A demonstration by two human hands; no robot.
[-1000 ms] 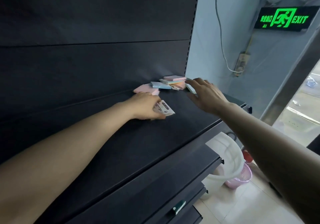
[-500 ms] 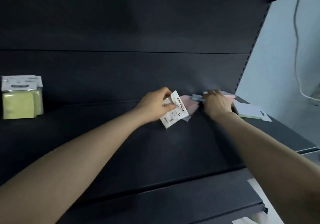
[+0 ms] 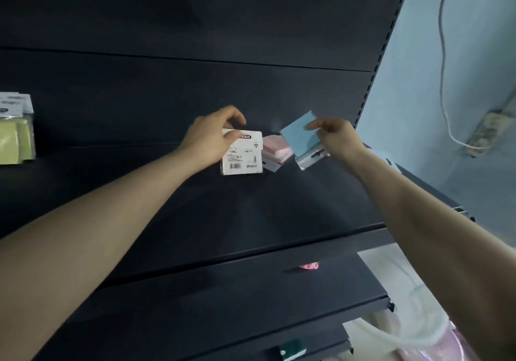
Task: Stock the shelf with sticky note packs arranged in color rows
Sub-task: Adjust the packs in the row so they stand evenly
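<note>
**Two packs held, one each side**
Left hand point(image 3: 208, 137) grips white-backed pack point(image 3: 242, 153), printed side to camera. Right hand point(image 3: 337, 137) pinches blue sticky note pack point(image 3: 300, 138), tilted. Pink packs point(image 3: 276, 149) lie on shelf point(image 3: 251, 209) between them; yellow packs point(image 3: 14, 137) at far left

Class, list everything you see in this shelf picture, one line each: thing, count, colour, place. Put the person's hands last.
shelf unit: one, dark grey, fills most of the view
yellow packs: count unclear, yellow, upright at the left edge
pink packs: count unclear, pink, lying on the shelf between the hands
blue pack: one, blue, lifted at the right of the pink packs
white-backed pack: one, note colour hidden, printed back showing, left of the pink packs
cable: one, white, hanging at the right
green tag: one, green, lowest shelf edge
left hand: grips the white-backed pack
right hand: pinches the blue pack
</note>
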